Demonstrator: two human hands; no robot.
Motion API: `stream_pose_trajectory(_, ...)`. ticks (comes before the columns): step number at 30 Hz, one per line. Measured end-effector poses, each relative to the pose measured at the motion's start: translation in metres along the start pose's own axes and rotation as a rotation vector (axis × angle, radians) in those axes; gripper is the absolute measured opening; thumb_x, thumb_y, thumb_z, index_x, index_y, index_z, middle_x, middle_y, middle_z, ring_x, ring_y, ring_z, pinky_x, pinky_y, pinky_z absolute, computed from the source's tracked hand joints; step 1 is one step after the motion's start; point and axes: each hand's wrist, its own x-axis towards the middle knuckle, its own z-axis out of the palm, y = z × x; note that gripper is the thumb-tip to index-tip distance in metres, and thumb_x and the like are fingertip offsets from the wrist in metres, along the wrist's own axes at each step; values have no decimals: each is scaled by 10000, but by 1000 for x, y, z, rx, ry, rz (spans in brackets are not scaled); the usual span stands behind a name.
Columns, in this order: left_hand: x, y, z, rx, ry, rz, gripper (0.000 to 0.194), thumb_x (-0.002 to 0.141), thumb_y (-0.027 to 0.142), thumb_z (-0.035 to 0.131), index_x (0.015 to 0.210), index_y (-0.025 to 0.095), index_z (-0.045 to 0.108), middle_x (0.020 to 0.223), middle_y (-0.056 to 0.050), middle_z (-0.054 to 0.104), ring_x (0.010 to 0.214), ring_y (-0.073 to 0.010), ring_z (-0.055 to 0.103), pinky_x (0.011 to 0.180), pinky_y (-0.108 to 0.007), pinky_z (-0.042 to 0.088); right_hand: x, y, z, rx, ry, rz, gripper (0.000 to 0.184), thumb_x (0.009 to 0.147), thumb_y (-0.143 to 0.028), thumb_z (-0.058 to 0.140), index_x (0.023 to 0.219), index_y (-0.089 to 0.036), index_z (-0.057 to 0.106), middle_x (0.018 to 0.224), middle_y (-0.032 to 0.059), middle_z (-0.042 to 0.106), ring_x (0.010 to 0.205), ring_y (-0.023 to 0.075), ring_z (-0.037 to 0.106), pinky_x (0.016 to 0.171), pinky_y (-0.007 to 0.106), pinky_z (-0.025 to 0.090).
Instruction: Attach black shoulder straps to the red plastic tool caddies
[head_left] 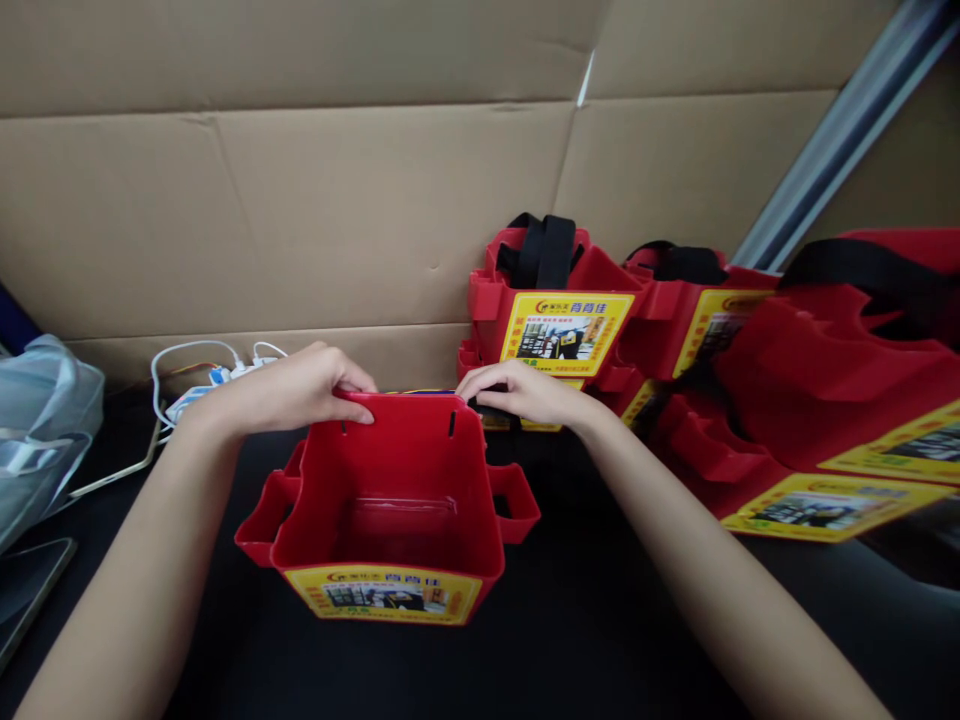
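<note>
Head view: our left hand (300,390) pinches the red bin (390,510)'s far rim; right hand (525,392) grips a black strap (484,404) at its far-right corner.

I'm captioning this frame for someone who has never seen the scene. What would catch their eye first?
First, the open red bin at centre on the dark table, with the left hand on its far rim and the right hand at the far right corner, fingers on a black strap. Next, the heap of similar red bins with yellow labels at right. Behind everything stands a cardboard wall.
</note>
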Motion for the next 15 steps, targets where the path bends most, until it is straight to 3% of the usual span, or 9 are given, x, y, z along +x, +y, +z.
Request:
stream_pose_trajectory(7,-1,0,1,54,23,-2,172,734,298,530,612,185,573,572,50,458,512,-80,360,486,-190,299,1,-13,3,-35,-9,-70,236,854,-281,460,860,-153,658,961,48,641,889,151,584,834,273,430)
stream_pose_trajectory(10,1,0,0,81,13,2,188,754,299,518,622,174,565,571,51,469,515,-76,370,489,-186,302,1,-17,6,12,-9,-104,239,832,-308,508,963,-170,652,1026,40,639,951,154,575,865,270,423)
stream_pose_trajectory(15,-1,4,-1,153,10,41,232,798,312,501,643,159,581,564,42,513,504,-73,409,499,-194,313,0,-11,3,93,51,-44,267,802,-354,548,992,-206,663,1019,21,661,940,162,594,862,291,443)
